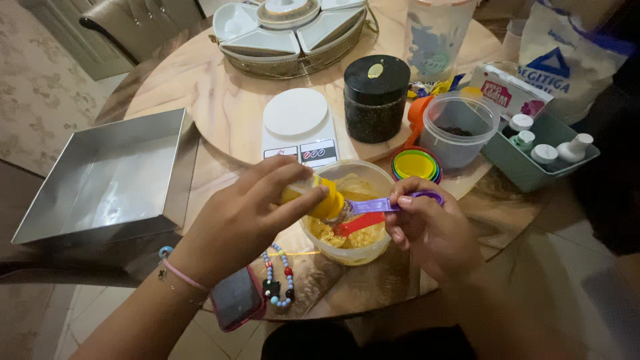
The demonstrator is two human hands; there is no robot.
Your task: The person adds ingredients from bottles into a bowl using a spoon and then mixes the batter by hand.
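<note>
The left hand point(243, 217) is closed around a small yellow bottle point(320, 199), tipped mouth-first onto the purple measuring spoon point(373, 205) that the right hand point(430, 230) pinches by its handle, both held over the clear bowl point(347, 212) at the table's point(220, 100) near edge. The bowl already holds a crumbly yellow mixture and a red utensil point(359, 223). By appearance, mixing is under way with a liquid being measured; the square metal pan point(110, 177) to the left holds nothing yet.

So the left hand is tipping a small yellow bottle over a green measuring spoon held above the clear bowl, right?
Not quite. The head view shows the measuring spoon in the right hand is purple, not green. The rest stands: the left hand tips a small yellow bottle over it, above the clear bowl.
</note>
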